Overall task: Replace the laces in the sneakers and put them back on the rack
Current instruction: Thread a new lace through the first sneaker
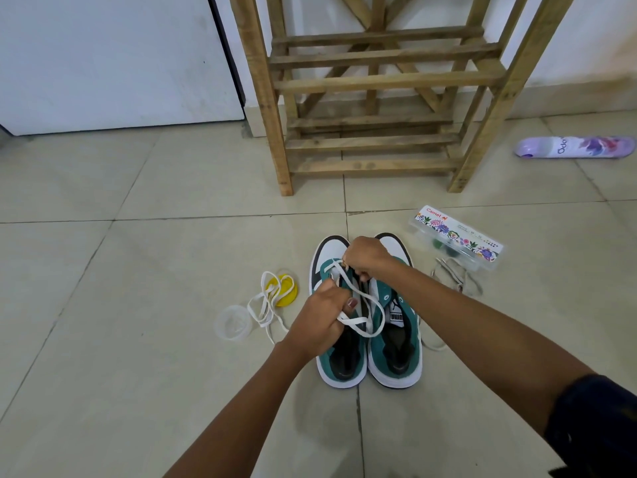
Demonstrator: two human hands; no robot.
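Observation:
Two teal, white and black sneakers stand side by side on the floor, toes pointing away from me: the left sneaker (339, 367) and the right sneaker (396, 357). A white lace (374, 305) runs through the left sneaker's front eyelets and loops over both shoes. My left hand (319, 322) grips one end of that lace above the left sneaker. My right hand (367, 258) pinches the lace near the front eyelets. A second white lace (263, 307) lies loose on the floor to the left. Dirty old laces (455, 276) lie in a heap to the right.
A wooden slatted shoe rack (372, 143) stands against the wall ahead. A yellow lid (286, 289) and a clear round tub (232, 322) sit on the left. On the right lie a clear paint box (456, 236) and a purple spray can (575, 146).

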